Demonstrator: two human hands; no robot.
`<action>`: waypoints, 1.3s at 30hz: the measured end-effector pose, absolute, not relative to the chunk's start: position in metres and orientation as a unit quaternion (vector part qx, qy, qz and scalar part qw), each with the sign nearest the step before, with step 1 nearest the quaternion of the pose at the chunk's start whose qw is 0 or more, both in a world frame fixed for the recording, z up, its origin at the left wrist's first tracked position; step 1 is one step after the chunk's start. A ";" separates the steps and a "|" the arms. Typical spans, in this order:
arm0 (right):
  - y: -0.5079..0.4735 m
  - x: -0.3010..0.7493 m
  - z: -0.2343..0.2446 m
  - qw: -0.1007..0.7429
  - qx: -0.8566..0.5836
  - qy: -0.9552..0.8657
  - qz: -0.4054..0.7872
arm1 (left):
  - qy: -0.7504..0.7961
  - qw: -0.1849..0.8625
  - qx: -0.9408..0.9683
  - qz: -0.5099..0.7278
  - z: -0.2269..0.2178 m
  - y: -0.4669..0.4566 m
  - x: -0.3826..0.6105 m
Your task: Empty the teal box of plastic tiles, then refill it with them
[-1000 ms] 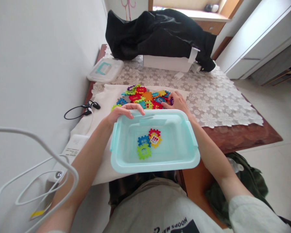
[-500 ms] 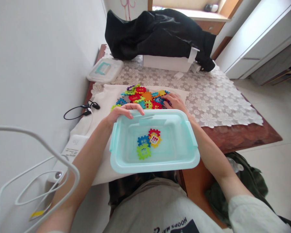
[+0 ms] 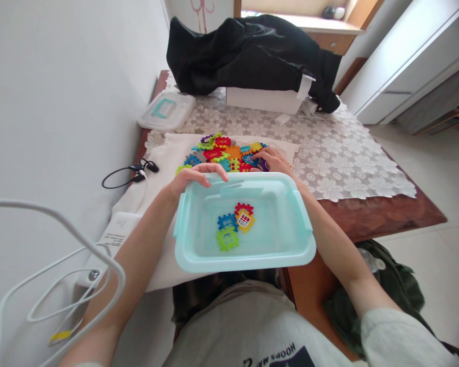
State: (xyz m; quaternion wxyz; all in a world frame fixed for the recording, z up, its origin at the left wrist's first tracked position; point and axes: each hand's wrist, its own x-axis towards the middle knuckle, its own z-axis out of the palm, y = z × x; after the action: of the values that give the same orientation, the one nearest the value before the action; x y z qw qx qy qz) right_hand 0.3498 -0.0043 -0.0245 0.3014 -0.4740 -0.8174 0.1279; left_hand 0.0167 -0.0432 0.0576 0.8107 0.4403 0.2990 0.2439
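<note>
Head view: right hand's fingertips [image 3: 262, 159] lay half-curled on the edge of a heap of colourful plastic puzzle pieces [image 3: 229, 154]; whether they held one, could not tell. Left hand's fingers [image 3: 210, 172] curled over the far rim of a pale green plastic tub [image 3: 245, 263], which held four more pieces [image 3: 235, 225]. Heap sat on a white cloth [image 3: 156, 244], just beyond the tub.

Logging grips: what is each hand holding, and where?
The left hand grips the far rim of the teal plastic bin. The right hand touches the plastic tiles; whether it holds one cannot be told.
</note>
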 end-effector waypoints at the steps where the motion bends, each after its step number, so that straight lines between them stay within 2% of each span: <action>1: -0.004 0.350 -0.025 0.305 -0.473 -0.816 0.134 | 0.297 0.811 0.440 0.244 0.057 -0.043 0.016; 13: -0.003 0.348 -0.028 0.314 -0.493 -0.800 0.135 | 0.283 0.816 0.441 0.245 0.054 -0.041 0.016; 20: -0.006 0.346 -0.027 0.291 -0.487 -0.814 0.129 | 0.308 0.807 0.441 0.244 0.058 -0.043 0.016; 32: -0.007 0.342 -0.017 0.432 -0.484 -0.749 0.132 | 0.305 0.809 0.437 0.248 0.057 -0.043 0.017; 39: -0.010 0.341 -0.018 0.376 -0.525 -0.754 0.118 | 0.291 0.824 0.422 0.239 0.054 -0.042 0.016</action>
State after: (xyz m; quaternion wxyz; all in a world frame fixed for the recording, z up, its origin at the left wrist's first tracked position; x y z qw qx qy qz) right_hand 0.3405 -0.0104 -0.0176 0.3765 -0.5246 -0.7543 0.1184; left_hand 0.0163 -0.0419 0.0543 0.8243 0.4224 0.2911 0.2395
